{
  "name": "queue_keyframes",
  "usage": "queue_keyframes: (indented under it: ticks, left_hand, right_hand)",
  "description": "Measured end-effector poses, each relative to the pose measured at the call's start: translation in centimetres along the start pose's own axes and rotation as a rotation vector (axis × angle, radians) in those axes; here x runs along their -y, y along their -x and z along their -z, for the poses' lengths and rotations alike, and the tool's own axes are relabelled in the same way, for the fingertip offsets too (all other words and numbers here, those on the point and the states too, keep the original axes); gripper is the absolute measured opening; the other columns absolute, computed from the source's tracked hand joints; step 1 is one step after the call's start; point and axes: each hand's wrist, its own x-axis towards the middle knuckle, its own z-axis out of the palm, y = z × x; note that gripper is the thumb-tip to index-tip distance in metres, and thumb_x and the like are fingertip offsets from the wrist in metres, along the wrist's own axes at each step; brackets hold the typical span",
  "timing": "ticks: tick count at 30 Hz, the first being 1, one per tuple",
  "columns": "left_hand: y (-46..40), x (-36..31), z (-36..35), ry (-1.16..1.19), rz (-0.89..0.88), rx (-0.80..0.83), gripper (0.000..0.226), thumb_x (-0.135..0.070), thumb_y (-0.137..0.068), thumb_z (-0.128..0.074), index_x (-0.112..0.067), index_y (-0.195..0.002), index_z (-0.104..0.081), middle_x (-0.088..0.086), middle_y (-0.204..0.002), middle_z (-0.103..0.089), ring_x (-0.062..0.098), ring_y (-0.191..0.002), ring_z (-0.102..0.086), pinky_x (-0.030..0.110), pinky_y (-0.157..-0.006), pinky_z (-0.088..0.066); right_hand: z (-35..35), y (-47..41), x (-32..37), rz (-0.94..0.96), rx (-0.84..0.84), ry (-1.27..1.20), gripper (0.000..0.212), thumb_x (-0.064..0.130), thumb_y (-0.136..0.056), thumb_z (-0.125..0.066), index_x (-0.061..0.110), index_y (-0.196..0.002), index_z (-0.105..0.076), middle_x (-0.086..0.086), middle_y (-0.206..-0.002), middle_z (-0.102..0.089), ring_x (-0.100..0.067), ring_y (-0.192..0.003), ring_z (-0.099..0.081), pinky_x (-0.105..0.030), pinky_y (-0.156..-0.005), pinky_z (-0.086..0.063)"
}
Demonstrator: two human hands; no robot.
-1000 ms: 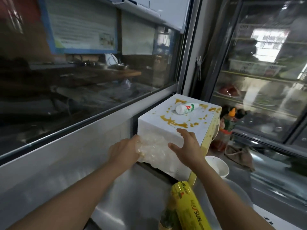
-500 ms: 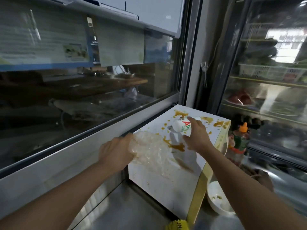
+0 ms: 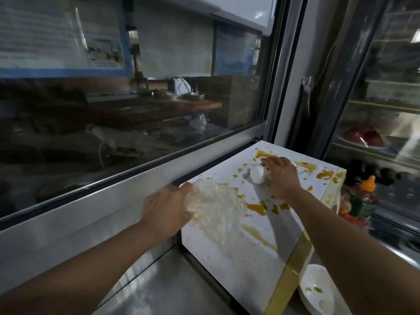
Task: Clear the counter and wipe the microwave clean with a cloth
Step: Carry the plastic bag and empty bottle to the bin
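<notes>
A small white bottle (image 3: 258, 174) is being gripped by the right hand (image 3: 281, 178), its fingers curled over the body from above. The bottle is lying on its side on top of the white microwave (image 3: 245, 253), among splashes of orange-brown sauce (image 3: 256, 206). Its long axis is running roughly level with the top, the rounded white end is pointing toward the person and to the left, and the far end is being hidden by the hand, so it cannot be told whether a cap is closed.

A crumpled sheet of clear plastic film (image 3: 216, 210) is being clutched by the left hand (image 3: 167, 209) at the microwave's near left corner, the fingers closed into its bunched edge while the rest is draping down the side panel.

Several slips are being risked here. The bottle is probably being smeared with sauce where it is lying, so it could slide from the fingers when lifted. If the hidden end is open, contents could be spilled as it is tilted. The trailing film could also be dragged through the wet stains, spreading them further. A dirty white bowl (image 3: 316, 292) and an orange-capped bottle (image 3: 363, 198) are standing on the surface to the right, where a careless sweep could knock them.
</notes>
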Motion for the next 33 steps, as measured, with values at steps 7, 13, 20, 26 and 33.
queue_keyframes:
  ticks: [7, 13, 20, 26, 33]
  left_hand:
    - [0.8, -0.1, 1.1, 0.009, -0.012, -0.012, 0.045, -0.032, -0.081, -0.062, -0.032, -0.122, -0.042, -0.006, -0.115, -0.059, 0.019, -0.104, -0.059, 0.028, -0.078, -0.044]
    - [3.0, 0.1, 2.7, 0.010, -0.027, -0.020, 0.049, -0.037, -0.082, -0.062, -0.029, -0.125, -0.041, -0.005, -0.118, -0.058, 0.020, -0.107, -0.058, 0.028, -0.077, -0.043]
    - [7.3, 0.6, 5.8, 0.080, -0.071, -0.044, 0.047, -0.037, -0.080, -0.062, -0.029, -0.122, -0.042, -0.003, -0.114, -0.062, 0.024, -0.104, -0.060, 0.030, -0.073, -0.042]
    - [12.9, 2.2, 8.8, 0.179, -0.116, -0.060, 0.049, -0.039, -0.077, -0.065, -0.031, -0.122, -0.046, -0.001, -0.110, -0.064, 0.028, -0.100, -0.061, 0.032, -0.074, -0.048]
    - [21.9, 2.5, 11.8, 0.243, -0.199, 0.001, 0.038, -0.035, -0.078, -0.063, -0.032, -0.113, -0.049, 0.003, -0.104, -0.065, 0.031, -0.095, -0.061, 0.033, -0.071, -0.046]
  right_hand:
    - [0.9, 1.2, 0.5, 0.002, -0.022, 0.052, 0.052, 0.008, -0.084, -0.058, 0.016, -0.132, -0.041, -0.013, -0.130, -0.039, -0.032, -0.118, -0.039, -0.041, -0.100, -0.030]
    - [3.3, 4.6, 2.8, -0.025, -0.158, 0.056, 0.048, 0.008, -0.084, -0.057, 0.012, -0.130, -0.042, -0.012, -0.132, -0.042, -0.032, -0.119, -0.040, -0.042, -0.097, -0.032]
    - [7.9, 11.9, 7.2, -0.014, -0.176, 0.011, 0.054, 0.011, -0.083, -0.059, 0.016, -0.134, -0.040, -0.009, -0.133, -0.043, -0.031, -0.121, -0.039, -0.039, -0.098, -0.029]
    - [12.2, 20.4, 10.3, -0.093, -0.191, -0.039, 0.056, 0.015, -0.082, -0.064, 0.012, -0.133, -0.040, -0.013, -0.129, -0.045, -0.033, -0.116, -0.043, -0.038, -0.095, -0.033]
    - [16.0, 33.6, 13.1, -0.258, -0.200, -0.048, 0.061, 0.020, -0.077, -0.069, 0.009, -0.131, -0.043, -0.019, -0.125, -0.046, -0.039, -0.112, -0.047, -0.044, -0.093, -0.041]
